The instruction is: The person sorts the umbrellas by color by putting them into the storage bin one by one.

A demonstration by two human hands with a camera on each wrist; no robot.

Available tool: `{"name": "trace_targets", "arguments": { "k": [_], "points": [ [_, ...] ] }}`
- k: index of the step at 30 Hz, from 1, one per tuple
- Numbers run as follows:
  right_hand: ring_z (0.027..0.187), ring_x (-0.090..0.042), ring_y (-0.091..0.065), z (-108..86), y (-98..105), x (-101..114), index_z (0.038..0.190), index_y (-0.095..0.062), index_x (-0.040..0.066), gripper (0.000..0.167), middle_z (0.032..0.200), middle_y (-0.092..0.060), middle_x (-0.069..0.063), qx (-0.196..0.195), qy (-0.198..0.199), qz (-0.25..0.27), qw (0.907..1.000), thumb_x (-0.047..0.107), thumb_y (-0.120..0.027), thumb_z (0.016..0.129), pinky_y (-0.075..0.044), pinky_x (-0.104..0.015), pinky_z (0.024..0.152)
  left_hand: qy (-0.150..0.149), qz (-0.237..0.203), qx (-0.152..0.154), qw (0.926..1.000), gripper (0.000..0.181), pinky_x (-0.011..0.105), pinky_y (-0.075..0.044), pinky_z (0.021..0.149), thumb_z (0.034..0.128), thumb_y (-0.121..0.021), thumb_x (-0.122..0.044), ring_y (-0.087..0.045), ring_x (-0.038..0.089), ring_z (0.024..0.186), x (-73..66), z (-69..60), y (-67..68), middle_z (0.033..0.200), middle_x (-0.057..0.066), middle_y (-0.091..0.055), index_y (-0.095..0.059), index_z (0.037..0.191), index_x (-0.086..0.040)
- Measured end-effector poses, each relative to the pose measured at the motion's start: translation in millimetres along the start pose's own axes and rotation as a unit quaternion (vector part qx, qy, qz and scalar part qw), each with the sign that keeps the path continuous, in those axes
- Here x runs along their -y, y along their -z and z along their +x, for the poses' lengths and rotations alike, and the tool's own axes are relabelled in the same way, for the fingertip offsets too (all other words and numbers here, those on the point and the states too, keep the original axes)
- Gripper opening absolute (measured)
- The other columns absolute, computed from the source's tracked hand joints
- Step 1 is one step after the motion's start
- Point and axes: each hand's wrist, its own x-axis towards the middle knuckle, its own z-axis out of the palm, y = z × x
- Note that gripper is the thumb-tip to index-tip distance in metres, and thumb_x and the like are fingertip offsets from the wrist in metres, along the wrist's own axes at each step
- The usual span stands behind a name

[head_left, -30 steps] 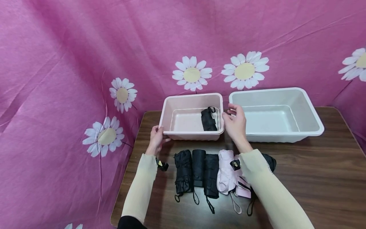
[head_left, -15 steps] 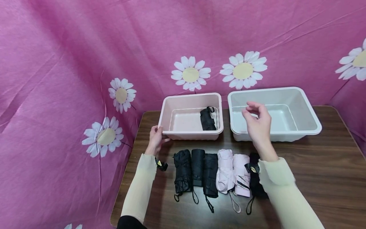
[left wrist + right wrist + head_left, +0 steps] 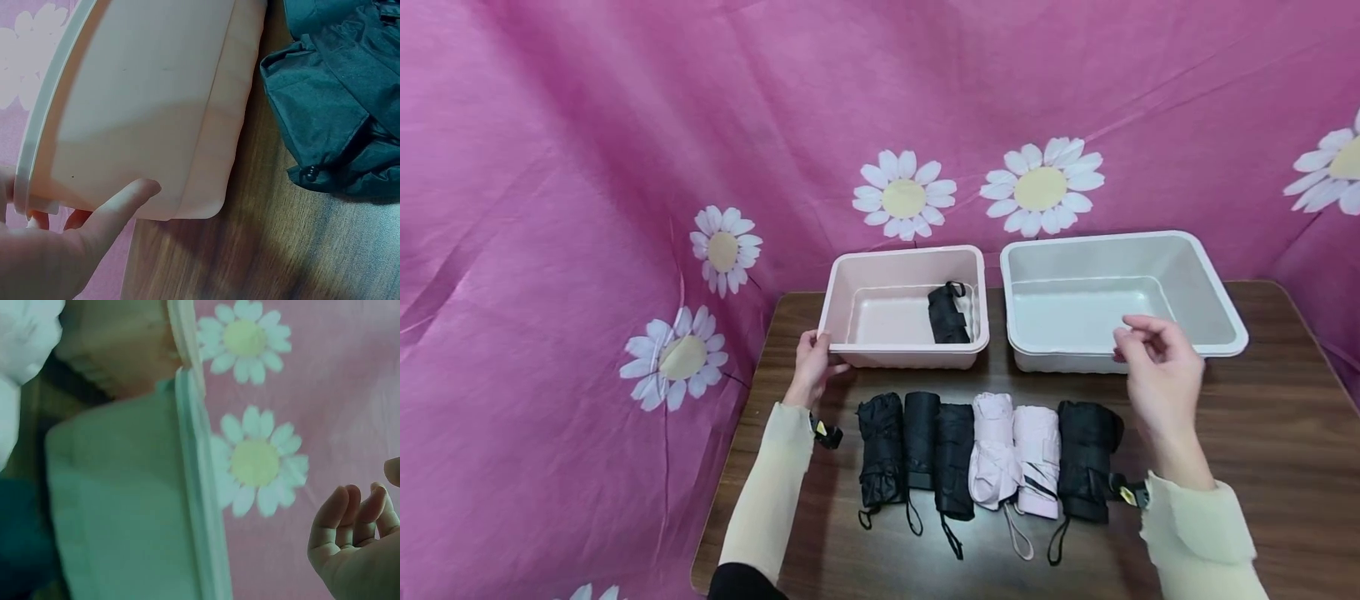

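Observation:
At the front left corner of the pink bin (image 3: 902, 358), my left hand (image 3: 810, 368) grips the rim; in the left wrist view the thumb of that hand (image 3: 75, 250) lies along the bin's outer wall (image 3: 150, 112). A folded black umbrella (image 3: 947, 313) lies inside the bin at its right end. My right hand (image 3: 1167, 387) hangs over the front right part of the white bin (image 3: 1063, 363), fingers loosely curled, holding nothing. The right wrist view shows this hand (image 3: 359, 550) apart from the white bin's wall (image 3: 125, 500).
On the wooden table (image 3: 1262, 442), several folded umbrellas stand in a row before the bins: three black (image 3: 882, 450), two pale pink (image 3: 994, 446), then a black one (image 3: 1086, 458) at the right. A pink flowered cloth (image 3: 820, 100) hangs behind.
My right hand has left the pink bin's right side and moved rightward across the white bin, then nearer its front edge. My left hand has kept its place.

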Motion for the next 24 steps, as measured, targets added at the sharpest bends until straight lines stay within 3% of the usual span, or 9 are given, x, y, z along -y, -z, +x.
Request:
{"name": "trace_targets", "arguments": {
  "k": [6, 9, 12, 14, 16, 18, 20, 22, 24],
  "points": [
    [0.053, -0.006, -0.056, -5.5, 40.9, -14.2, 0.089, -0.069, 0.007, 0.015, 0.067, -0.064, 0.004, -0.056, -0.065, -0.024, 0.9960, -0.007, -0.065, 0.084, -0.049, -0.009, 0.049, 0.007, -0.008, 0.002, 0.9999, 0.033, 0.070, -0.044, 0.094, 0.1016, -0.041, -0.017, -0.046, 0.047, 0.123, 2.2, 1.3, -0.3, 0.144, 0.028, -0.030, -0.031, 0.129, -0.002],
    [0.054, -0.001, -0.057, -10.5, 60.2, -28.5, 0.093, -0.067, 0.013, 0.016, 0.070, -0.064, 0.011, -0.055, -0.096, -0.109, 0.9878, -0.001, -0.064, 0.086, -0.048, -0.008, 0.049, 0.010, -0.013, 0.000, 0.9999, 0.034, 0.071, -0.043, 0.095, 0.1011, -0.042, -0.017, -0.045, 0.048, 0.124, 1.9, 1.9, 0.2, 0.145, 0.027, -0.030, -0.031, 0.130, -0.002],
    [0.063, 0.008, -0.054, -20.5, 79.8, -48.2, 0.107, -0.062, 0.014, 0.017, 0.079, -0.060, 0.019, -0.002, -0.114, -0.261, 0.9585, 0.011, -0.063, 0.090, -0.045, -0.004, 0.054, 0.010, -0.017, 0.000, 0.9998, 0.034, 0.072, -0.042, 0.095, 0.1010, -0.042, -0.016, -0.044, 0.049, 0.125, 2.1, 2.1, 0.2, 0.145, 0.028, -0.030, -0.031, 0.129, -0.002],
    [0.067, 0.014, -0.048, -29.6, 92.6, -63.1, 0.121, -0.056, 0.008, 0.032, 0.093, -0.062, 0.009, 0.057, -0.113, -0.360, 0.9245, 0.021, -0.061, 0.093, -0.043, -0.005, 0.054, 0.009, -0.018, -0.001, 0.9998, 0.034, 0.072, -0.042, 0.095, 0.1010, -0.042, -0.016, -0.044, 0.048, 0.125, 2.0, 2.0, 0.1, 0.145, 0.028, -0.029, -0.031, 0.129, -0.002],
    [0.069, 0.017, -0.042, -38.4, 102.8, -77.2, 0.133, -0.045, -0.003, 0.053, 0.107, -0.061, -0.007, 0.113, -0.112, -0.417, 0.8949, 0.030, -0.059, 0.094, -0.043, -0.007, 0.055, 0.007, -0.019, -0.001, 0.9998, 0.033, 0.073, -0.041, 0.095, 0.1009, -0.042, -0.016, -0.044, 0.048, 0.125, 1.8, 1.7, -0.3, 0.145, 0.028, -0.029, -0.031, 0.129, -0.001],
    [0.068, 0.018, -0.040, -46.2, 109.9, -90.0, 0.137, -0.037, -0.010, 0.067, 0.116, -0.055, -0.025, 0.151, -0.113, -0.447, 0.8745, 0.035, -0.060, 0.093, -0.043, -0.009, 0.053, 0.006, -0.020, -0.001, 0.9998, 0.033, 0.072, -0.041, 0.095, 0.1009, -0.042, -0.016, -0.044, 0.047, 0.124, 1.7, 1.4, -0.7, 0.144, 0.027, -0.030, -0.031, 0.128, -0.001],
    [0.068, 0.014, -0.043, -52.7, 113.3, -100.4, 0.137, -0.034, -0.013, 0.074, 0.119, -0.052, -0.034, 0.171, -0.114, -0.466, 0.8608, 0.038, -0.062, 0.091, -0.042, -0.010, 0.053, 0.006, -0.017, -0.002, 0.9998, 0.033, 0.072, -0.041, 0.095, 0.1010, -0.042, -0.016, -0.045, 0.047, 0.124, 1.6, 1.0, -0.9, 0.144, 0.027, -0.030, -0.031, 0.129, -0.001],
    [0.069, 0.005, -0.050, -58.4, 114.4, -109.4, 0.136, -0.035, -0.015, 0.077, 0.116, -0.053, -0.036, 0.175, -0.105, -0.475, 0.8560, 0.037, -0.066, 0.088, -0.041, -0.010, 0.054, 0.007, -0.017, -0.003, 0.9998, 0.034, 0.072, -0.041, 0.095, 0.1011, -0.042, -0.016, -0.045, 0.047, 0.123, 1.4, 0.8, -0.8, 0.144, 0.027, -0.031, -0.031, 0.129, -0.001],
    [0.078, -0.013, -0.057, -64.7, 112.4, -114.4, 0.136, -0.034, -0.015, 0.079, 0.115, -0.052, -0.035, 0.174, -0.108, -0.486, 0.8498, 0.037, -0.068, 0.087, -0.047, -0.019, 0.063, 0.009, -0.015, -0.003, 0.9998, 0.035, 0.072, -0.041, 0.095, 0.1012, -0.042, -0.016, -0.046, 0.047, 0.123, 1.4, 0.9, -0.1, 0.144, 0.027, -0.031, -0.031, 0.131, -0.001]
  ]
}}
